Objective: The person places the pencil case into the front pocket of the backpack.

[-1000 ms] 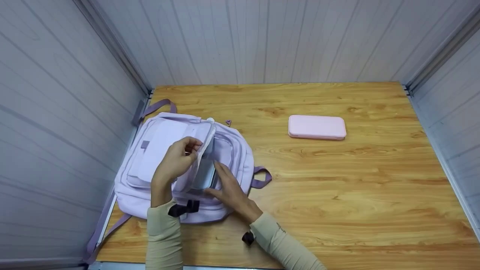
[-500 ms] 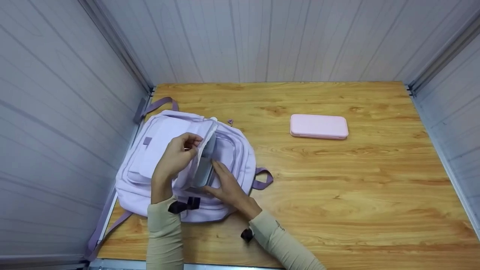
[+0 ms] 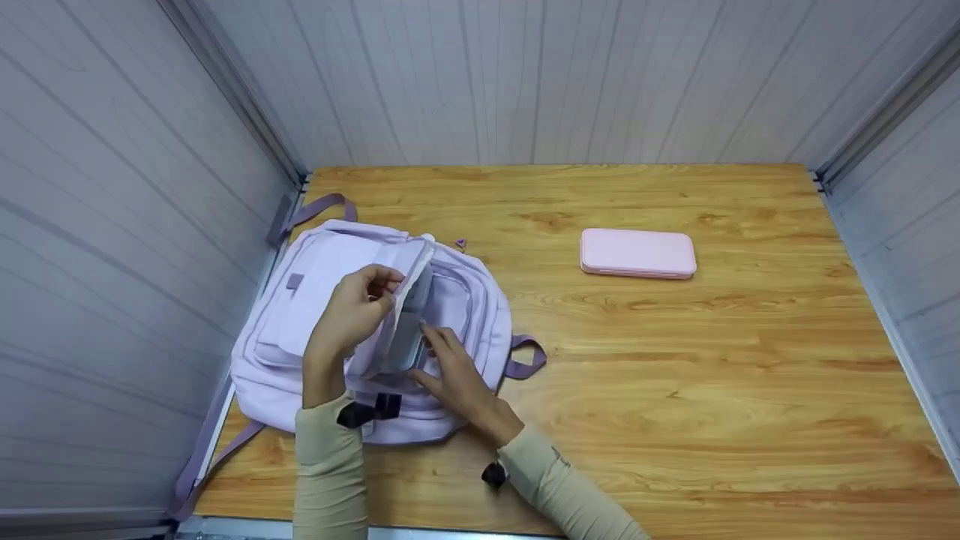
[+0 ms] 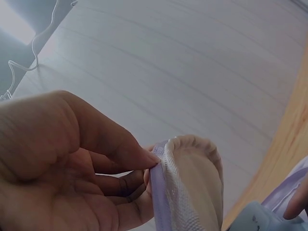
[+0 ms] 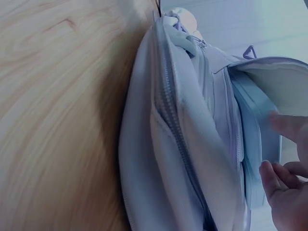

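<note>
A lilac backpack [image 3: 307, 315] lies on the wooden table at the left. My left hand [image 3: 349, 311] pinches the pale-lined edge of its front pocket [image 4: 163, 192] between thumb and fingers, lifting it away. Inside that pocket sits a flat light blue box [image 3: 405, 341], partly hidden by the raised fabric. My right hand [image 3: 457, 375] holds the box's outer edge, thumb on one side and fingers on the other. A second bluish thing [image 3: 418, 289] shows deeper in the pocket, beyond the box. In the right wrist view the box [image 5: 269, 137] stands between the pocket walls.
A pink pencil case [image 3: 637, 253] lies on the table [image 3: 712, 375] at the right. Purple straps [image 3: 525, 358] stick out from the backpack. Grey panel walls [image 3: 495, 82] enclose the back and both sides. A small charm [image 3: 460, 242] hangs at the backpack's far edge.
The light blue box has slid a little further left into the pocket, my right fingertips following it. My left hand keeps hold of the pocket edge, almost still.
</note>
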Demonstrator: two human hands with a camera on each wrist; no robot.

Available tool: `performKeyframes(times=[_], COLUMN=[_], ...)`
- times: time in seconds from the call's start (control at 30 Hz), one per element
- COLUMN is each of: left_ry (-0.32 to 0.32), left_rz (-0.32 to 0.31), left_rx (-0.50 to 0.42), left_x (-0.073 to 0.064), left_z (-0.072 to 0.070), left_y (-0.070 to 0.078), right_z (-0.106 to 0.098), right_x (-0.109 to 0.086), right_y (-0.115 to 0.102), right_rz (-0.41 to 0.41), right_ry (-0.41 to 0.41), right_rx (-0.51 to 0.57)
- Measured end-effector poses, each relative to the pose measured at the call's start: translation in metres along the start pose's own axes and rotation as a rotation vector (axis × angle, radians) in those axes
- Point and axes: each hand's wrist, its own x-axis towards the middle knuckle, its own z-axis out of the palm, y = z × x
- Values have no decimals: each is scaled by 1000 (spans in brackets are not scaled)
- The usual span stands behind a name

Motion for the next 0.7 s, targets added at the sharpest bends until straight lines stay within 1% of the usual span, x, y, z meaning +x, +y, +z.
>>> performKeyframes(times=[0.13, 0.23, 0.3, 0.4, 0.5, 0.7], left_ry=[-2, -2, 0, 4, 7, 10], left_rz=[-10, -12, -9, 0, 2, -6], left_rx=[-5, -19, -33, -44, -55, -69], left_x=[-5, -5, -3, 2, 7, 10], left_z=[1, 2, 3, 5, 7, 9], left_y=[16, 20, 16, 5, -4, -9], right_z=[-1, -1, 1, 3, 6, 9], right_x=[0, -1, -2, -2, -3, -3], right_y=[-1, -2, -4, -6, -7, -5], right_rz=[-32, -64, -87, -116, -131, -136], right_ry=[-14, -21, -23, -33, -52, -84], right_rx=[9, -9, -22, -46, -33, 1])
